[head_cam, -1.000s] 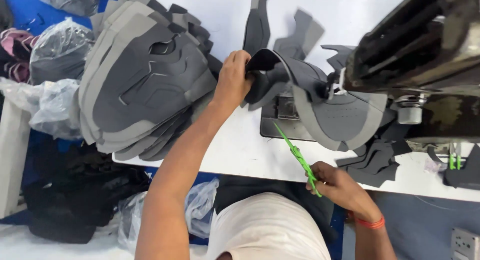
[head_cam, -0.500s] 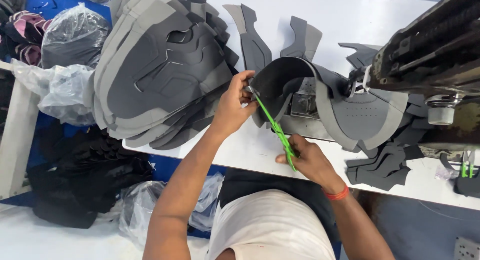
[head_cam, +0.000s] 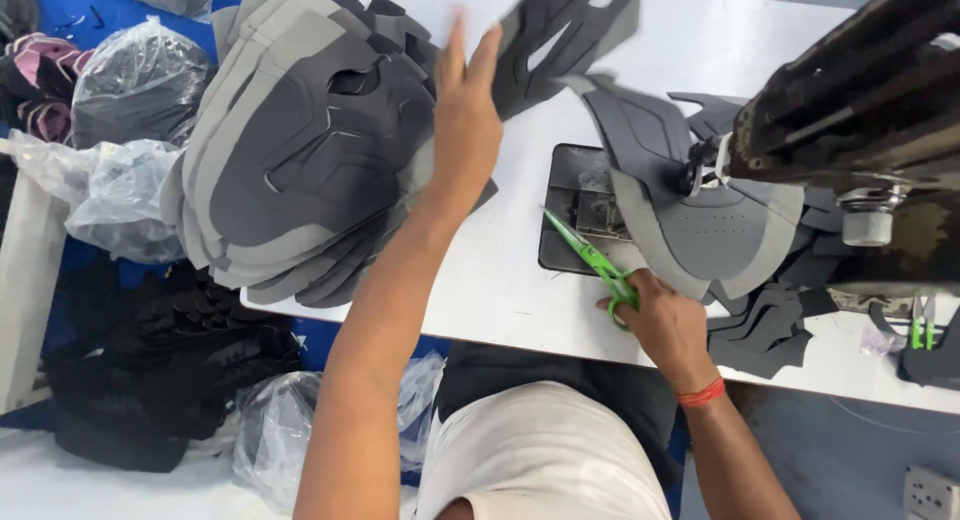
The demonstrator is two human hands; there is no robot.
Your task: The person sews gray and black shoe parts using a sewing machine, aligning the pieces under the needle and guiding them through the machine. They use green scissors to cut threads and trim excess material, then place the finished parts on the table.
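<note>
Scissors (head_cam: pixel 590 260): green-handled, small, gripped in the right hand (head_cam: pixel 665 320), fingers closed around the handles. Blades point up and left, lying over the near-left corner of the metal plate (head_cam: pixel 575 195), which is set into the white table (head_cam: pixel 500 270). Whether the blade tip touches the plate cannot be told.

Right hand: fisted on the scissors, resting at the table's near edge just below the plate; red band (head_cam: pixel 700 392) at the wrist.

Left hand (head_cam: pixel 465 120): raised left of the plate, fingers stretched out and spread wide. A blurred grey cut piece (head_cam: pixel 560 30) sits at the fingertips; whether it is pinched or only touching cannot be told.

Grey upper (head_cam: pixel 700 220): shaped panel with a paler border and small perforations, lying right of the plate, partly under the sewing machine (head_cam: pixel 860 110).

Sewing machine: dark, worn head, right of the plate, reaching over the upper.

Stack (head_cam: pixel 300 150): large fan of grey panels, well left of the plate, overhanging the table's left end.

Dark offcuts (head_cam: pixel 760 330): small shaped pieces, below and right of the plate, just beside the right hand.

Second green tool (head_cam: pixel 922 325): far right of the plate, at the table's edge.

Bags (head_cam: pixel 120 190): clear plastic, beyond the stack, off the table; black material (head_cam: pixel 150 370) heaped on the floor below them.
</note>
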